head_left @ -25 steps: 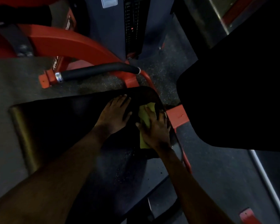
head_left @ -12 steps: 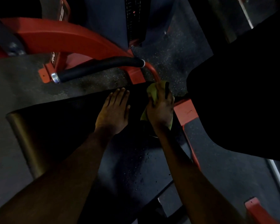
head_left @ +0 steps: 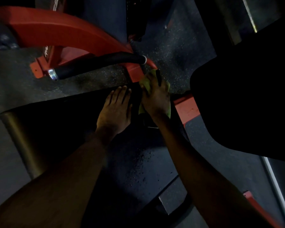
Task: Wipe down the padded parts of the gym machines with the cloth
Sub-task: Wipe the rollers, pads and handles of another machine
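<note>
Lead: Since a second ago the right hand [head_left: 155,99] has slid the cloth [head_left: 146,83] away from you, from the middle of the seat pad [head_left: 56,119] up to its far right corner, hard against the red frame [head_left: 64,30]; the left hand [head_left: 114,111] has stayed put beside it.

New: So, from the head camera, where does everything sit?

Lead: Cloth lies under the right palm, green edges showing past the fingers and down by the wrist; those fingers look spread and laid flat, pressing rather than gripping, though the light is dim; left hand lies flat on the pad, fingers straight and close together, holding nothing.

New: How do I finish this stroke well?

Lead: I'd keep the palm's weight even and carry the cloth over the corner's rounded edge, since grime likely gathers there; no sense spending the stroke on red steel; then I'd draw back in overlapping lanes. Droplets [head_left: 141,162] glisten on the nearer stretch of pad, so that part seems to want a pass as well.

New: And the left hand?

Lead: Fine as a brace, but it covers padding; I'd shift it once the right side is done. The foam grip [head_left: 97,63] beyond, and the large dark shape [head_left: 245,104] on the right, which I take for another pad, can wait their turn.
</note>
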Demonstrator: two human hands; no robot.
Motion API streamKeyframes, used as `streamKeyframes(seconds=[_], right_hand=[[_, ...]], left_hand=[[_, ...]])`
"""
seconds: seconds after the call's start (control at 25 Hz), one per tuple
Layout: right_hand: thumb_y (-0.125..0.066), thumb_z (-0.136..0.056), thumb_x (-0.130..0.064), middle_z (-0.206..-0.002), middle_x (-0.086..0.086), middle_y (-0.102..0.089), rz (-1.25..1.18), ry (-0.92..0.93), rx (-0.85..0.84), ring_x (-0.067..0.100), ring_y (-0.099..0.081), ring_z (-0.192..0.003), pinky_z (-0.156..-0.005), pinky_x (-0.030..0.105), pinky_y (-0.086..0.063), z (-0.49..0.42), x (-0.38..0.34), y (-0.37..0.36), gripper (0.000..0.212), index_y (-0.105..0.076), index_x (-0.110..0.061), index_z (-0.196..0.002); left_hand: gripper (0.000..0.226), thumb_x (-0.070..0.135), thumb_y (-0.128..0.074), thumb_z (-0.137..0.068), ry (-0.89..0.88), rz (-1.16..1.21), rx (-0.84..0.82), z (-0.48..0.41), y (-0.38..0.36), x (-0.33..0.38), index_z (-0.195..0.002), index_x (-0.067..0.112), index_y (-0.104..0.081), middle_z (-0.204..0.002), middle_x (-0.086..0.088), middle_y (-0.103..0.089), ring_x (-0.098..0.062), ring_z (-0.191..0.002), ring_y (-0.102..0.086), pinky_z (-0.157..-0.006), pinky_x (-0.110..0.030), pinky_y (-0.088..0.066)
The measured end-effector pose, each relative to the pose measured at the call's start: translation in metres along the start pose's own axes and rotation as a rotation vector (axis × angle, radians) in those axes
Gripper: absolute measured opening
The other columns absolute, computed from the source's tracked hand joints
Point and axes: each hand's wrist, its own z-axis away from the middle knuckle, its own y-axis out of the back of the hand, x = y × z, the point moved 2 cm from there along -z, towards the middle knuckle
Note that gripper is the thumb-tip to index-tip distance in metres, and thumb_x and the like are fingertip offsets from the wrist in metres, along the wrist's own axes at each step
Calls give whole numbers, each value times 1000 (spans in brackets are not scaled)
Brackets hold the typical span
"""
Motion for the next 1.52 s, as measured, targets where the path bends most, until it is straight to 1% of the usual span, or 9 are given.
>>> streamKeyframes(seconds=[0.12,0.32,0.52,0.64,0.76,0.92,1.08,1.24,1.52], right_hand=[[-51,-92,-41,-164,9,-28,-74,-3,53,38,-32,-145,-111,50,-43,38,27,8,66,-36,-28,-155],[-45,-88,-45,-153,18,-38,-76,-342,112,41,-43,-135,-104,49,-47,72,35,15,70,-38,-26,-155],[-54,-94,-40,-157,13,-33,32,-125,-7,43,-36,-135,-94,56,-48,5,-21,8,72,-26,-28,-159],[-48,-93,-46,-159,12,-34,-11,-14,6,41,-40,-135,-101,53,-47,2,-4,8,71,-29,-26,-158],[-49,-93,-39,-161,18,-31,-123,-158,101,41,-36,-143,-113,49,-40,42,27,15,69,-35,-17,-157],[-56,-95,-35,-152,23,-38,-119,-357,123,43,-42,-135,-105,53,-46,97,49,20,68,-35,-14,-156],[-55,-99,-29,-163,16,-26,-26,-217,54,39,-31,-145,-108,50,-40,50,16,20,63,-33,-22,-158],[-55,-93,-34,-160,16,-30,-25,-73,48,39,-36,-142,-106,52,-42,29,11,15,68,-35,-24,-157],[-52,-93,-37,-161,21,-24,33,-125,-47,47,-40,-138,-99,53,-51,173,90,34,74,-22,-29,-160]], left_hand=[[57,33,-35,-103,-3,-5,21,1,3,1,-153,6,-37,-159,-13,-37,-30,-147,-32,-124,-43,-16],[56,32,-36,-104,-11,0,14,-1,3,1,-154,5,-35,-159,-15,-35,-31,-148,-30,-124,-45,-17],[66,34,-36,-98,-59,-26,-56,1,1,-1,-156,3,-28,-161,-18,-29,-34,-150,-25,-124,-47,-15],[59,32,-38,-101,-35,-14,0,1,-1,-1,-153,4,-34,-159,-16,-35,-33,-148,-29,-123,-45,-17],[55,31,-37,-104,-31,19,16,1,0,-1,-153,5,-36,-159,-15,-35,-31,-148,-29,-124,-44,-17],[57,33,-35,-104,-12,47,9,-1,0,-1,-154,6,-35,-160,-13,-34,-30,-149,-28,-124,-44,-16],[57,33,-39,-103,-29,56,56,1,0,-1,-152,6,-37,-158,-14,-37,-31,-147,-32,-123,-44,-18],[56,35,-39,-102,-31,46,78,0,1,-2,-151,8,-39,-157,-12,-39,-28,-146,-33,-122,-42,-21],[52,33,-41,-103,29,127,34,6,6,1,-147,6,-45,-158,-14,-38,-31,-146,-34,-121,-42,-24]])
